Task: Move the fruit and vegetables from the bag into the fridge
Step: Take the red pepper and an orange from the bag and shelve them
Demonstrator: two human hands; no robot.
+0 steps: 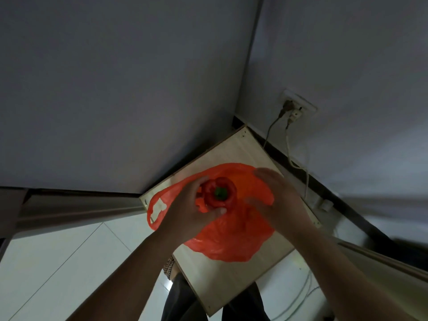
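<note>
An orange-red plastic bag (234,239) lies on a small pale wooden table (231,286) in a room corner. My left hand (190,209) grips a red bell pepper (220,193) with a green stem, just above the bag's open mouth. My right hand (278,202) hovers over the right side of the bag, fingers loosely spread, blurred, holding nothing that I can see. Anything else inside the bag is hidden. No fridge is in view.
Grey walls meet in the corner behind the table. A wall socket (298,107) with plugs and cables (289,144) hangs at the right. White floor tiles (69,262) spread at the left. A pale edge (76,205) runs along the left.
</note>
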